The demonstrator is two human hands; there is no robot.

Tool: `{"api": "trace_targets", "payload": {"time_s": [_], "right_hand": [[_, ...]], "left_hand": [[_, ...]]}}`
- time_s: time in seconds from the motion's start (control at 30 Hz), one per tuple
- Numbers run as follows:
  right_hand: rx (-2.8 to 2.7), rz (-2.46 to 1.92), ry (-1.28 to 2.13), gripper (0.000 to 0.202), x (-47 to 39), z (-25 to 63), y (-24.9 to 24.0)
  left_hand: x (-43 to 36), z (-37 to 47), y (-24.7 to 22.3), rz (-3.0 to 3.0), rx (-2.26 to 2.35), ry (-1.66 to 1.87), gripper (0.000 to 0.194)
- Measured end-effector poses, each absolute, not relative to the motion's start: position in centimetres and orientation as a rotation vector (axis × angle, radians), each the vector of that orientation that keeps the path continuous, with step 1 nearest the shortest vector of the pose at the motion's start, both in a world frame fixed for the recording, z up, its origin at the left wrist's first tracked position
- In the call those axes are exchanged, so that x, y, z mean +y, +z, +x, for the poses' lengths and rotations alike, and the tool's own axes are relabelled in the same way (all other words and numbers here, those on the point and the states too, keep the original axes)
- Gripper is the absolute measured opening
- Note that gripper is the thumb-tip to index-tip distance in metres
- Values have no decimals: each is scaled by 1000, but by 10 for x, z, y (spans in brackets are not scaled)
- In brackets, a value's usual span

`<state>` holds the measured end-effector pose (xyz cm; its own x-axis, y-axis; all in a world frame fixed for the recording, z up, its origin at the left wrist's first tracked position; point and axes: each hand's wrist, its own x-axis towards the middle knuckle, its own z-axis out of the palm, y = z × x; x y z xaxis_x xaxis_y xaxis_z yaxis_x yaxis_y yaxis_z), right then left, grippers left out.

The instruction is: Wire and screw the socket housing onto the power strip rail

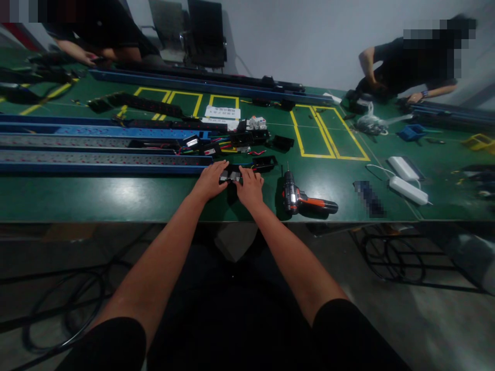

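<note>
Both hands meet around a small black part with grey pieces point(231, 176) at the near end of a long blue rail point(154, 167). My left hand point(211, 180) grips its left side, fingers curled over the top and thumb below. On the right side, my right hand point(249, 186) closes on the same part, with fingertips on its upper edge. A black end piece point(265, 163) with a blue wire lies just beyond my right hand. Behind the hands are black modules and coloured wires point(220, 144).
An orange and black drill point(305, 198) lies right of my hands. Farther right are a dark pixelated object point(369, 198) and white adapters point(408, 189). More rails point(193, 82) cross the green table point(96, 198). Two people stand at its far side.
</note>
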<state>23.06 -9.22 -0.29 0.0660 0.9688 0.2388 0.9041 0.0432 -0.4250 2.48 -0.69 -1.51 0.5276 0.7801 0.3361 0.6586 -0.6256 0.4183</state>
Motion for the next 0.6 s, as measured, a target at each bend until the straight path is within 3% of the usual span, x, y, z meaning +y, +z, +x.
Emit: {"api": "trace_targets", "payload": {"time_s": [0.27, 0.43, 0.6], "right_hand": [[-1930, -1835, 207, 70, -83, 243, 6], [-2083, -1708, 250, 86, -62, 253, 14], [-2165, -1668, 269, 80, -52, 260, 19]], "left_hand": [[-6, 25, -29, 2434, 1112, 899, 83], [-11, 26, -29, 2384, 1131, 916, 85], [-13, 28, -25, 2384, 1129, 939, 82]]}}
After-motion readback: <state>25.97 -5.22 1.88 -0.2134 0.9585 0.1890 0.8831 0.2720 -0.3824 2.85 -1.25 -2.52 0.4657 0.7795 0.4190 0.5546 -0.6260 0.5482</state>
